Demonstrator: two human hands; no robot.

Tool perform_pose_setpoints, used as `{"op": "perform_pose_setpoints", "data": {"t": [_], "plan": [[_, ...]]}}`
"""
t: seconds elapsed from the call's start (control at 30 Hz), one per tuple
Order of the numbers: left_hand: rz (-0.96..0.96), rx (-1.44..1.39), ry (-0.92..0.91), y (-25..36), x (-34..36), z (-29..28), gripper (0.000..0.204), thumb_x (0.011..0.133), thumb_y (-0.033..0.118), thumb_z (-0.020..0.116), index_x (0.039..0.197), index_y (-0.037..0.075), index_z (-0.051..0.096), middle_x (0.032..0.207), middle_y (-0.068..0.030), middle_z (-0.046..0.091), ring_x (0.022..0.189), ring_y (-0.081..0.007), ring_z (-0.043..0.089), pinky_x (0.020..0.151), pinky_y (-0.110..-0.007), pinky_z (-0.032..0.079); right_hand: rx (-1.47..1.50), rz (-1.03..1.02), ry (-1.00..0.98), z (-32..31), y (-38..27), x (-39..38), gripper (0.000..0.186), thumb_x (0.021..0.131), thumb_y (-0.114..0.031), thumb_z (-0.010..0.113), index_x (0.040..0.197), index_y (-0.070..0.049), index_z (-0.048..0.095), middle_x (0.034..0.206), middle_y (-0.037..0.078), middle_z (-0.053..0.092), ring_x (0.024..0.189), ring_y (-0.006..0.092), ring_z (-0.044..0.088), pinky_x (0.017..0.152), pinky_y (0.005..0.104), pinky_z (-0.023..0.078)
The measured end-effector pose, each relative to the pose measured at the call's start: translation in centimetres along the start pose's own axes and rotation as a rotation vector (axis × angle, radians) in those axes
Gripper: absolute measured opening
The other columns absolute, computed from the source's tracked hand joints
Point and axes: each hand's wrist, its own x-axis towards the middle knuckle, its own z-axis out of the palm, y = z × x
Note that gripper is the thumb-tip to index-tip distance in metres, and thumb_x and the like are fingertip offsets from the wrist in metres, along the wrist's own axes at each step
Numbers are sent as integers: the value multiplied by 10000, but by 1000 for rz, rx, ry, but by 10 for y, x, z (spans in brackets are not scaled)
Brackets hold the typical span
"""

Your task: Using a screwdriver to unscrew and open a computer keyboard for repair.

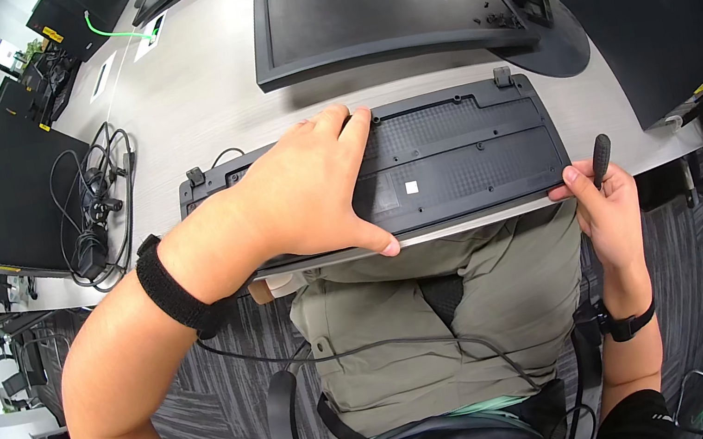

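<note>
The keyboard (453, 154) lies face down, long axis left-right, left hand (309, 194) spread flat on it, right hand's (609, 212) grip pinching a screwdriver (601, 158).

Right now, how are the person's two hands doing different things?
The left hand lies flat and spread wide on the upside-down black keyboard; the right hand is curled around a black tool handle.
The left hand covers the keyboard's left half; the right hand only touches its near right corner.
The left wrist wears a black band; the right wears a watch.
Both are bare.

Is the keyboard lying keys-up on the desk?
No, the keyboard lies face down, its ribbed underside and fold-out feet showing under the left hand.
</note>
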Motion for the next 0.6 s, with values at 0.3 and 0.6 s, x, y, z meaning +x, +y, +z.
{"op": "perform_pose_setpoints", "data": {"t": [0.3, 0.6], "plan": [[-41, -4, -64, -1, 5, -9, 1186, 652, 584, 892, 1442, -169, 427, 1426, -324, 520, 1237, -450, 605, 1054, -431, 514, -11, -48, 22, 4, 1, -4, 235, 971, -138, 757, 1125, 18, 670, 815, 50, 735, 504, -10, 417, 449, 180, 292], [-29, 92, -23, 6, 6, -4, 1183, 679, 612, 845, 1444, -182, 417, 1419, -340, 518, 1242, -468, 593, 1062, -441, 507, 503, 110, -40, 36, -10, -18, 274, 977, -55, 711, 1164, -48, 511, 730, -81, 468, 484, -7, 345, 437, 199, 294]]}}
